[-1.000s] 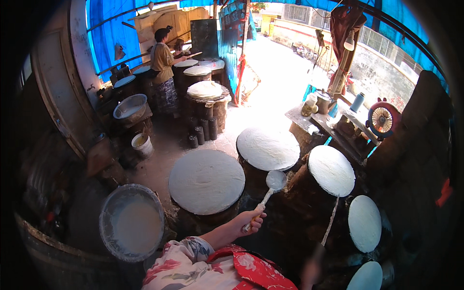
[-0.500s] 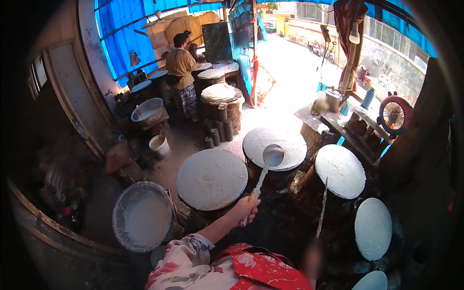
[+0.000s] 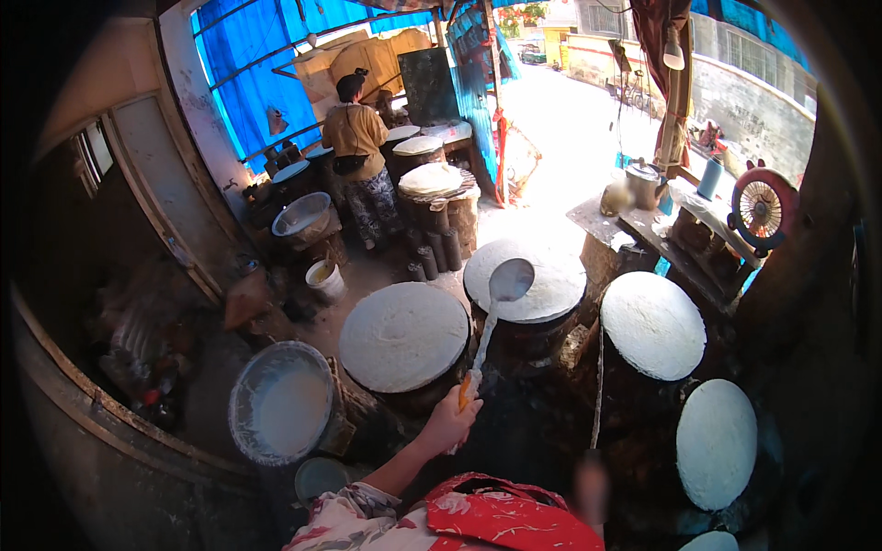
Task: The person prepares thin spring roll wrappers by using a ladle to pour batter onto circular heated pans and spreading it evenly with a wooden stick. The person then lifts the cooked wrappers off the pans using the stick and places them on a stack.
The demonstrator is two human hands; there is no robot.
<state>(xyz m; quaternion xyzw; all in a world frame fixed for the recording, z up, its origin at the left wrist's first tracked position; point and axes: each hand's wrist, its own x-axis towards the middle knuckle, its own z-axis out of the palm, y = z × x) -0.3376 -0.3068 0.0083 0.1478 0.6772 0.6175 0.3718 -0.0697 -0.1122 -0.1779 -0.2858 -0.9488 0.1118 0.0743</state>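
My left hand (image 3: 452, 418) is closed round the handle of a long ladle (image 3: 511, 279), which has orange on its grip. The ladle's pale-coated bowl hangs over the round griddle (image 3: 551, 262) straight ahead, covered by a white sheet of batter. Low on the right, my right hand (image 3: 591, 487) is blurred, with a long thin stick (image 3: 600, 386) rising from it. The stick's tip is beside the left rim of another white-covered griddle (image 3: 654, 326). Left of the ladle lies a further coated griddle (image 3: 404, 336). A large basin (image 3: 283, 404) of whitish batter stands near my left arm.
More coated griddles (image 3: 717, 444) curve down the right side. A small table (image 3: 597, 220) with a kettle (image 3: 643, 184) and a red fan (image 3: 763, 209) stands at the right. Further back, a co-worker (image 3: 356, 147) stands among round griddles. A white bucket (image 3: 325, 280) is on the floor.
The ladle's handle has swung more upright, and my left hand has drawn slightly left. The stick has tilted from leaning right to nearly upright, its tip now further left and higher.
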